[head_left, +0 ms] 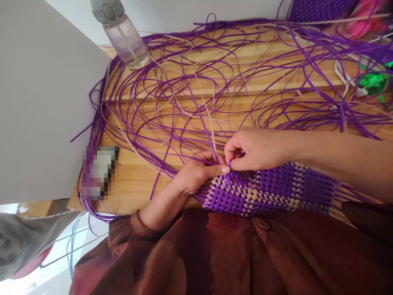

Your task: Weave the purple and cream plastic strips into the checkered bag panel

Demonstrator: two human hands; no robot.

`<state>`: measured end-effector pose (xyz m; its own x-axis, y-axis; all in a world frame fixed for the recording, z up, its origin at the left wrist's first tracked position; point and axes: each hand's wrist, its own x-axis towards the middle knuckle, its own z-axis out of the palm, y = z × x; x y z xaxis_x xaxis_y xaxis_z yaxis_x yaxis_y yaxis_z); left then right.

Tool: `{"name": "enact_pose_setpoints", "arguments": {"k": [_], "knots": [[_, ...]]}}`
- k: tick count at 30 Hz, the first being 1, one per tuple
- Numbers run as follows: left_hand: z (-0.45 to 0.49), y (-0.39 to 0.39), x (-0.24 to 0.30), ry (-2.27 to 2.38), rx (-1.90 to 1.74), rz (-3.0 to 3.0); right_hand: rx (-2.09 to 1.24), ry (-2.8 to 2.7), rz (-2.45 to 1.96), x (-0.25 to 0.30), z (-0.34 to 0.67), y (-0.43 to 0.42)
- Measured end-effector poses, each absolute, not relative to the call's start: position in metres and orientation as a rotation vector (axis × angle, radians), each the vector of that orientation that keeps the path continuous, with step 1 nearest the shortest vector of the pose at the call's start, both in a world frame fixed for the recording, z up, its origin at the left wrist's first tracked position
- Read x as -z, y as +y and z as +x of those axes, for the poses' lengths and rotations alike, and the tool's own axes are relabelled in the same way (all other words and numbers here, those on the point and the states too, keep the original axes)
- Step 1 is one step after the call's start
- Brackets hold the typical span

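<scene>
— Pinching a purple strand (215,153), are we?

— Yes. Our right hand (258,149) has its fingers shut on it, right at the top edge of the woven purple and cream piece (270,192). Our left hand (199,172) presses its thumb there too, and maybe grips the same strand; we cannot tell.

— Where is the woven piece?

— At the near edge of the desk (135,180), by our body. Loose strands (190,82) cover the desk. A clear bottle (125,37) stands at the far left corner.

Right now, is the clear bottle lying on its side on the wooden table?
No, the clear bottle stands upright at the far left corner of the wooden table, among purple strips.
</scene>
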<state>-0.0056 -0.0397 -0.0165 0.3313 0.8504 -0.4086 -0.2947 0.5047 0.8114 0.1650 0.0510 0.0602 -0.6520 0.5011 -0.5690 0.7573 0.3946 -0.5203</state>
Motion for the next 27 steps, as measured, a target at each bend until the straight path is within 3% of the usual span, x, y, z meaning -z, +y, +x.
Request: {"name": "enact_pose_setpoints", "arguments": {"k": [4, 9, 13, 19, 21, 25, 27], "knots": [[-0.006, -0.040, 0.012, 0.969, -0.838, 0.703, 1.198, 2.518, 1.103, -0.056, 0.180, 0.037], [-0.008, -0.040, 0.009, 0.936, -0.832, 0.738, 0.421, 3.305, 1.054, -0.049, 0.207, -0.008], [-0.010, -0.040, 0.009, 0.946, -0.806, 0.773, 0.254, 3.368, 0.800, -0.038, 0.212, -0.034], [-0.012, -0.039, 0.016, 0.909, -0.798, 0.806, 0.041, 3.491, 0.927, -0.025, 0.198, -0.035], [-0.012, -0.039, 0.017, 0.904, -0.789, 0.812, 0.223, 3.509, 1.010, -0.027, 0.194, -0.037], [-0.012, -0.039, 0.014, 0.883, -0.799, 0.847, 1.191, 3.074, 1.259, -0.043, 0.195, -0.051], [-0.013, -0.039, 0.011, 0.904, -0.802, 0.876, 1.417, 2.865, 1.253, -0.051, 0.200, -0.058]]}}
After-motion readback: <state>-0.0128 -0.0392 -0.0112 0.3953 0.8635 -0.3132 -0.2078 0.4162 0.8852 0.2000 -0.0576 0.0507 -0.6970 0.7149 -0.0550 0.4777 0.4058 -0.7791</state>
